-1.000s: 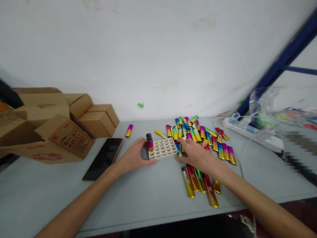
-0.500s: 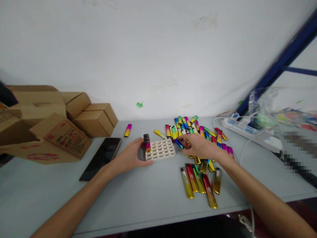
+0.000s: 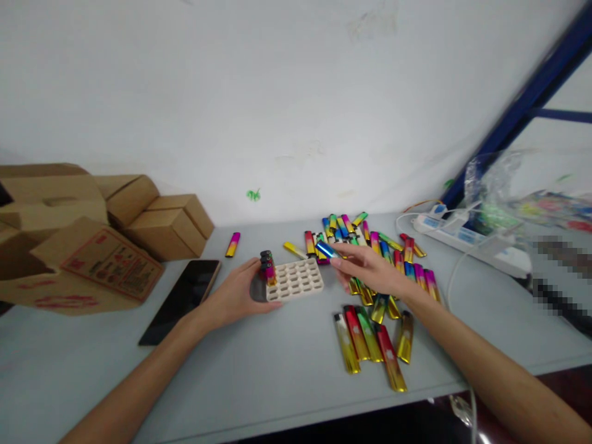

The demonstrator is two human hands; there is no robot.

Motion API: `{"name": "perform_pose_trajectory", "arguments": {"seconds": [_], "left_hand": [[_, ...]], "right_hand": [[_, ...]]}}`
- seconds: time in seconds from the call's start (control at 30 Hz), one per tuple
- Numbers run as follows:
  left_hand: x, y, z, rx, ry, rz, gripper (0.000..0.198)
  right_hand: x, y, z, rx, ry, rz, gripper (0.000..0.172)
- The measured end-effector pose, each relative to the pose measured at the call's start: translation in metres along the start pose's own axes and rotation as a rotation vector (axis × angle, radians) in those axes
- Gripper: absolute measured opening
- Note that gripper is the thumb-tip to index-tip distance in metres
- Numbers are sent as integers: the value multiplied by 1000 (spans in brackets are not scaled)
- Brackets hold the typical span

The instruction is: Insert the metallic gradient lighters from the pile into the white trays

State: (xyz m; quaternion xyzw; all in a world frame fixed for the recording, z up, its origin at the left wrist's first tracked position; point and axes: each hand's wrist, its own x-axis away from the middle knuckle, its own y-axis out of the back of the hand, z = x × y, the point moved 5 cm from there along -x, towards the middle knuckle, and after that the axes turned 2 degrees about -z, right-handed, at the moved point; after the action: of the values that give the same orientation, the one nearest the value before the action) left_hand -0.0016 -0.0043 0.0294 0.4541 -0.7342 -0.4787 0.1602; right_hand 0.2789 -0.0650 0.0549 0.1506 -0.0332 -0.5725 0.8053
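Note:
My left hand (image 3: 234,296) grips the left end of a white slotted tray (image 3: 300,285), thumb along its near edge and fingers at the far corner. A few lighters (image 3: 269,269) with black tops and purple-to-gold bodies stand upright in the slots at that end. Between the fingertips of my right hand (image 3: 363,266) is a blue metallic lighter (image 3: 327,249), tilted just above the tray's far right corner. Around and behind this hand lies a loose heap of shiny multicoloured lighters (image 3: 377,242). A yellow lighter (image 3: 293,250) lies just behind the tray.
Several lighters (image 3: 367,336) lie near the table's front edge. One purple-and-gold lighter (image 3: 233,245) lies apart at the back. To the left are a dark phone (image 3: 182,302) and cardboard boxes (image 3: 166,228). A white power strip (image 3: 472,243) with cables is at the right.
My right hand has lifted the blue lighter from the heap's edge and turned it, up beside the tray. My left hand stays on the tray. The view has shifted slightly.

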Motion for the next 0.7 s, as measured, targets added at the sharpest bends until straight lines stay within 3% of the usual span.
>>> {"name": "perform_pose_trajectory", "arguments": {"seconds": [0.1, 0.2, 0.27, 0.43, 0.53, 0.7], "left_hand": [[-1, 1, -6, -21, 4, 55, 68], [-3, 3, -11, -27, -15, 56, 64], [-3, 4, -13, -20, -30, 42, 64], [-3, 3, -11, -13, -38, 41, 63], [-3, 3, -12, -7, -48, 45, 61], [-3, 4, -12, -3, -61, 33, 64]], "right_hand": [[1, 4, 0, 191, 42, -165, 47], [1, 8, -2, 283, 100, -297, 30], [0, 10, -5, 267, 102, -346, 27], [0, 13, 4, 292, 163, -397, 40], [2, 10, 15, 246, 238, -369, 44], [1, -5, 9, -66, 161, -194, 40]]}}
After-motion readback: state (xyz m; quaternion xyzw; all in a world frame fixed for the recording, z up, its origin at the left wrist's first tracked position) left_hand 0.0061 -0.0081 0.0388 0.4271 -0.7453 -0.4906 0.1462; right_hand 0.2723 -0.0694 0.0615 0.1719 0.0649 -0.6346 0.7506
